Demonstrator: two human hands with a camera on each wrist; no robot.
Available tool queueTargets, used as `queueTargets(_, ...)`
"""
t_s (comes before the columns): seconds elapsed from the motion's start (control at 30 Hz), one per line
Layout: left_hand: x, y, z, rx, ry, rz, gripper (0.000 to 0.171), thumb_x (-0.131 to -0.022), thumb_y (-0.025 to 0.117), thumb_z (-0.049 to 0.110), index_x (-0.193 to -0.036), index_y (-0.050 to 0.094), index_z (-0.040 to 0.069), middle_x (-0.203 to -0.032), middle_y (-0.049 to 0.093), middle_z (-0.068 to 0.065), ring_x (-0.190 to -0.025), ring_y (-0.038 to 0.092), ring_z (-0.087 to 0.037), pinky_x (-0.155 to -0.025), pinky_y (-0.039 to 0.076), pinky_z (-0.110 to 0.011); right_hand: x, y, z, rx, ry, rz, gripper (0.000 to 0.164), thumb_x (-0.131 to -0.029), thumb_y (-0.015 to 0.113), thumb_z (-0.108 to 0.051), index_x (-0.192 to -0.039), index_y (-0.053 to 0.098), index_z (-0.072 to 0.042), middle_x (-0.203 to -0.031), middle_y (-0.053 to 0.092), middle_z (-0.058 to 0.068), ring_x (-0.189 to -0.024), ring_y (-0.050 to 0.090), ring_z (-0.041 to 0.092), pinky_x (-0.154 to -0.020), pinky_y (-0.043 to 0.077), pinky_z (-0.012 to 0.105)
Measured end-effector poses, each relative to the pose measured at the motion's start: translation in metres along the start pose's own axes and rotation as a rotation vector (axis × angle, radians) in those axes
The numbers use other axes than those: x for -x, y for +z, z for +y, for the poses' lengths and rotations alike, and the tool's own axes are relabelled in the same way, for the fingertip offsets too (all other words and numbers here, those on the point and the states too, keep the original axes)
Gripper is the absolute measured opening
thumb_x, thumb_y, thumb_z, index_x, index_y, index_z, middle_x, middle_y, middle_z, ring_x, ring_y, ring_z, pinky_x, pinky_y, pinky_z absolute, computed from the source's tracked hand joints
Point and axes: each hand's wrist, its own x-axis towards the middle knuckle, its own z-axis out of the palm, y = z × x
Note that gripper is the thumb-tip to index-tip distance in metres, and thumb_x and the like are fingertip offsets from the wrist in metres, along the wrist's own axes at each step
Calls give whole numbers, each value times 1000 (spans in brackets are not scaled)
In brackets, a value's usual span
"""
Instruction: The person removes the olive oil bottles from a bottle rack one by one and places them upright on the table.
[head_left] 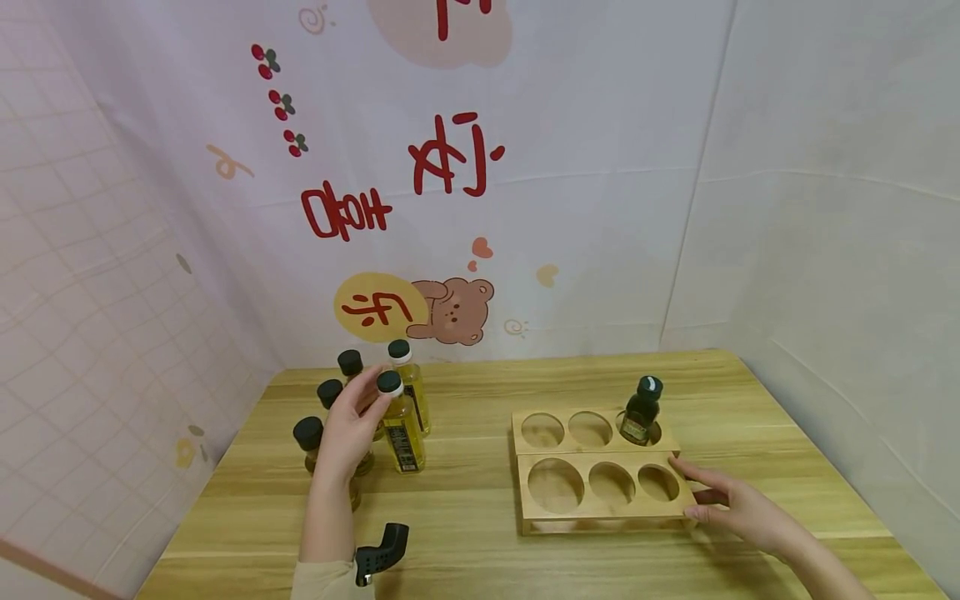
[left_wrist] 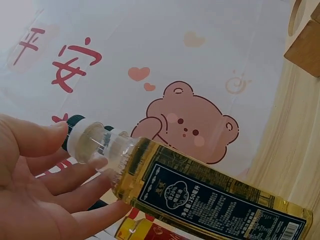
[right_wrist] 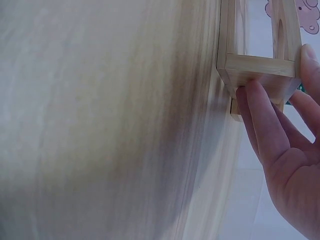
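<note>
My left hand [head_left: 352,425] is at the top of a clear square-sided bottle of yellow oil [head_left: 405,442] with a green cap, standing upright. The left wrist view shows the thumb touching its cap [left_wrist: 76,131], with loosely spread fingers beside the neck. Another yellow oil bottle [head_left: 420,404] stands just behind. On the right, my right hand [head_left: 742,508] grips the right end of a two-tier wooden rack [head_left: 648,511], fingers against its end panel [right_wrist: 260,77], thumb at the front corner. A small dark bottle [head_left: 641,414] leans in the back right hole.
Several dark-capped bottles [head_left: 308,433] stand left of the oil bottles, partly hidden by my left hand and forearm. A black bracket [head_left: 386,550] sits at my left wrist. The wooden table [head_left: 465,467] meets a printed cloth backdrop [head_left: 592,275] behind.
</note>
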Motion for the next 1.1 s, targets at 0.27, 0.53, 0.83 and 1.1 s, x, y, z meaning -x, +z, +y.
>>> queueTargets(0.27,16,-4,9,-42,25,-18,58,-101,59,10,-153,35,7,-149,43,-19,-137,41,-33,-109,37,-49,1,0,-1,-15,10,-1,64,-95,67,-13,-151,38,-1,-146,36,-12,-106,58,1,-79,53,22)
queueTargets(0.53,32,-8,10,-77,46,-22,59,-99,61,10,-152,36,4,-148,45,-19,-134,46,-32,-106,41,-43,0,0,-1,-2,15,-3,65,-95,67,-13,-151,38,-2,-148,39,13,-106,58,1,-79,53,22)
queueTargets(0.83,44,-10,7,-96,76,-15,56,-98,63,12,-149,41,1,-136,58,-19,-121,58,-30,-95,47,-21,0,1,-2,31,18,6,65,-94,68,-14,-151,38,-1,-143,37,37,-106,58,2,-80,52,23)
queueTargets(1.1,49,-7,4,-116,49,-9,47,-99,64,21,-143,51,8,-126,66,-11,-116,61,-27,-94,50,-34,0,0,-6,17,39,-10,65,-95,67,-15,-151,37,0,-145,36,38,-106,58,3,-79,53,24)
